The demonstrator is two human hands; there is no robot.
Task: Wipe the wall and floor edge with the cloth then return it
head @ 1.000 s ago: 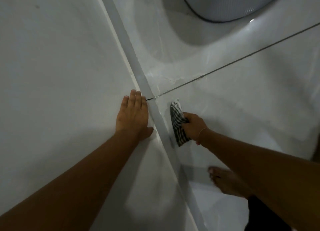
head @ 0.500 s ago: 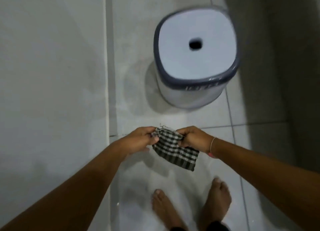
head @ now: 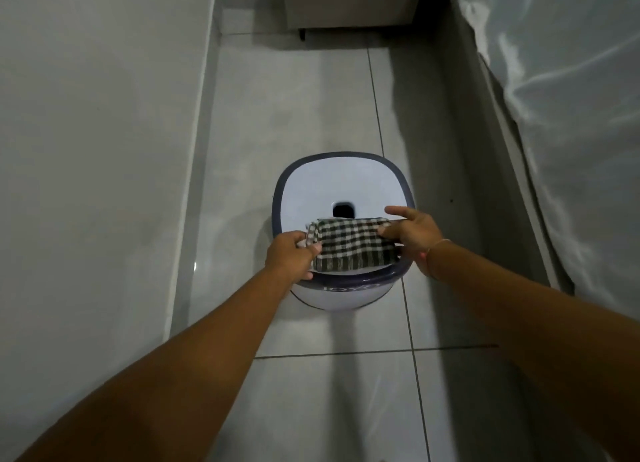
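Note:
A black-and-white checked cloth [head: 353, 245], folded into a band, lies across the near part of a white plastic stool [head: 332, 188] with a dark rim and a hole in its seat. My left hand [head: 292, 255] pinches the cloth's left end. At the cloth's right end my right hand [head: 412, 235] holds it with the index finger stretched out. The white wall [head: 93, 150] runs along the left, meeting the tiled floor [head: 291, 91] at a pale skirting edge.
A bed or sofa side under shiny white fabric [head: 568, 98] fills the right. A cabinet base [head: 349, 4] stands at the far end of the narrow floor strip. The stool stands in the middle of that strip.
One second ago my right hand wiped the floor edge while my left pressed the wall. Then both hands lifted the cloth, and now it rests on the stool seat, held at both ends.

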